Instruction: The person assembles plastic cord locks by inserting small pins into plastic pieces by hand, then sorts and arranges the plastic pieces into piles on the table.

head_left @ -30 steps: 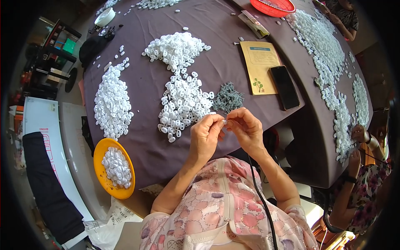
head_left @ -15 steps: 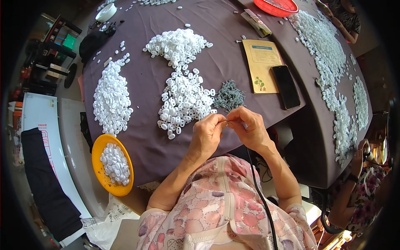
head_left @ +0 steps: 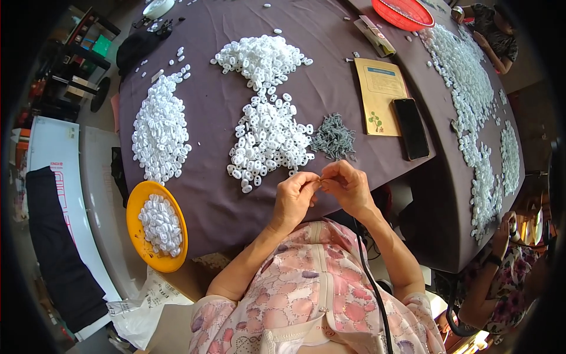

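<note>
My left hand (head_left: pixel 293 199) and my right hand (head_left: pixel 348 187) meet fingertip to fingertip above the table's front edge, both closed in a pinch. Whatever lies between the fingertips is too small and too hidden to name. Just beyond them spreads a pile of small white oval plastic pieces with holes (head_left: pixel 271 138), which joins a second white heap (head_left: pixel 259 59) farther back. To the right of the nearer pile sits a small heap of dark grey screw-like pieces (head_left: pixel 333 137), close to my right hand.
An orange plate (head_left: pixel 133 227) of white pieces stands at the table's left edge, below another white pile (head_left: pixel 159 127). A yellow envelope (head_left: pixel 380 88) and black phone (head_left: pixel 411 128) lie right. Farther right are a red basket (head_left: pixel 407 20), more white pieces (head_left: pixel 466 88) and other people.
The view has shifted slightly, so the table things appear a little farther right. My hands stay pinched together, with the fingers of both slightly rearranged.
</note>
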Tool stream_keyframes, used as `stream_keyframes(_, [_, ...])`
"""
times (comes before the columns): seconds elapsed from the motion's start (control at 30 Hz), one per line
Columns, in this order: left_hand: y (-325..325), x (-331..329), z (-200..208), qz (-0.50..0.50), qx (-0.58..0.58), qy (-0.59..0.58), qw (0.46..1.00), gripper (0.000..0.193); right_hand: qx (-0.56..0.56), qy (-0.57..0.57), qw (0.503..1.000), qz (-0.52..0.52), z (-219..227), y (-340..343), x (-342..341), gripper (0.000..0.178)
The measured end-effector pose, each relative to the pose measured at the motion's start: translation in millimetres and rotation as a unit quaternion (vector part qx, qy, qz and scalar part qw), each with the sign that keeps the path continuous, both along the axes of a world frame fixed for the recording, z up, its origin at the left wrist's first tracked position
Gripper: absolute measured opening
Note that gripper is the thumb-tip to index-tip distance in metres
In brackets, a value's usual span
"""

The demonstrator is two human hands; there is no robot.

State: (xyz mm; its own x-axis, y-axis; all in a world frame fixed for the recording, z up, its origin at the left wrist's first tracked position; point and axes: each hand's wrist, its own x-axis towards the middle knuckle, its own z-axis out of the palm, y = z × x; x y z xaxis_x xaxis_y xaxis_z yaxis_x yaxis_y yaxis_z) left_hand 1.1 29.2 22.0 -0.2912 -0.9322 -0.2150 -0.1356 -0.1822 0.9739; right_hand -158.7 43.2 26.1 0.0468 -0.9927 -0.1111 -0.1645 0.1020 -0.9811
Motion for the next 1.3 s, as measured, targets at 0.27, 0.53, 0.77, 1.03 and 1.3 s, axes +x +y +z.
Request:
stream_keyframes(0.27, [-2,4,-7,0.041,0.048,0.059,0.996,0.012,-0.022,-0.029,0.999,-0.014,-1,-3,6,0.021])
stream_keyframes(0.53, [-3,8,-14,0.036,0.001,0.018,0.999,0.008,-0.075,0.107,0.991,0.013,-5,-6,13,0.019])
stream_keyframes(0.77, [-5,19,-20,0.094,0.033,0.137,0.986,0.01,-0.018,0.022,1.0,0.011,1,-23,25,0.02])
stream_keyframes(1.03, [-6,50,-26,0.157,0.078,0.202,0.964,0.009,-0.276,0.299,0.913,0.042,4,-72,38,0.015])
stream_keyframes(1.3, [-1,43,-28,0.141,0.027,0.149,0.978,0.006,-0.261,0.408,0.866,0.126,6,-97,69,0.017])
